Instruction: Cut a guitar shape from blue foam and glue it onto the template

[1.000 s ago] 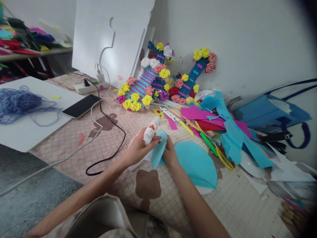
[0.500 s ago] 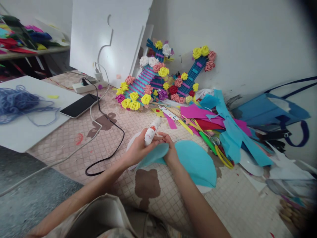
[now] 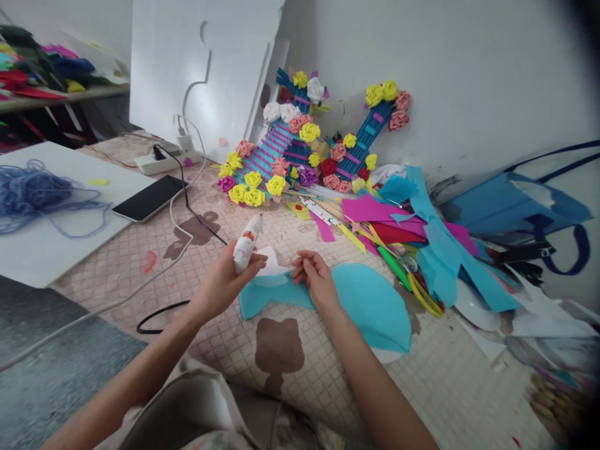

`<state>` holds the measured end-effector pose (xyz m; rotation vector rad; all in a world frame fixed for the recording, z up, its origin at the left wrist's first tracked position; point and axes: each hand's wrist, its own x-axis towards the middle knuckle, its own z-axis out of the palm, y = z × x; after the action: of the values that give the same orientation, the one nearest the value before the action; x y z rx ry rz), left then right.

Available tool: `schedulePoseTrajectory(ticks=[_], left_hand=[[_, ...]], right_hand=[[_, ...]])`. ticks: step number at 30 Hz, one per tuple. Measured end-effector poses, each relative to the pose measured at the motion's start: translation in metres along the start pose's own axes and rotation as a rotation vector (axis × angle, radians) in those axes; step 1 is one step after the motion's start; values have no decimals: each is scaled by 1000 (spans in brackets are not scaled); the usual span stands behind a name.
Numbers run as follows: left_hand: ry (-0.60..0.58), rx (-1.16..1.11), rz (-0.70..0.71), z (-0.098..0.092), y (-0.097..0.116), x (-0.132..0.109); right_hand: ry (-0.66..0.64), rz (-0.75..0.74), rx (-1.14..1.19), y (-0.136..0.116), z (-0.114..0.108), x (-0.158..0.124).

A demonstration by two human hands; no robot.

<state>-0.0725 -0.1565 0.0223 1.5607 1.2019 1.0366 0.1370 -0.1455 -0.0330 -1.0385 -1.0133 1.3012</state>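
My left hand (image 3: 227, 275) is closed around a white hot glue gun (image 3: 246, 244) with an orange patch, its nozzle tilted up and away from me. My right hand (image 3: 317, 281) rests over a turquoise sheet (image 3: 370, 306), its fingers loosely bent and apart, with nothing visible between them. The sheet is wide and rounded on the right and reaches left under my right hand to a narrower end. A white cut shape (image 3: 269, 259) lies beneath that left end, and more white shows under the sheet's lower right edge.
Flower-decorated panels (image 3: 267, 159) lean at the back. To the right lie coloured scraps (image 3: 384, 215), yellow-handled scissors (image 3: 422, 297) and a blue bag (image 3: 515, 203). On the left are a phone (image 3: 150, 199), a power strip (image 3: 159, 161), cables, and blue yarn (image 3: 32, 194) on a white board (image 3: 89, 231).
My left hand has moved left with the glue gun, away from my right hand. The sheet's left end, lifted before, now lies down over the white shape.
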Motion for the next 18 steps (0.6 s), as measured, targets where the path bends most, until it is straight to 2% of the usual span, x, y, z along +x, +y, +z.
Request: schedulePoseTrajectory(ticks=[4,10,14,18], left_hand=[[24,108,-50,-17,-11,-14],[79,140,-89,-21,-28,-23],[77,-30,-157,-15,-16,-22],[12,-232,-207,-1,6,-17]], right_hand=[[-3,-5,-20,1,-1,0],[-11,2,-118,-2,0,-5],[-32,-7,-175,-6,2,-7],[-53,-21,-193,-8,4,-6]])
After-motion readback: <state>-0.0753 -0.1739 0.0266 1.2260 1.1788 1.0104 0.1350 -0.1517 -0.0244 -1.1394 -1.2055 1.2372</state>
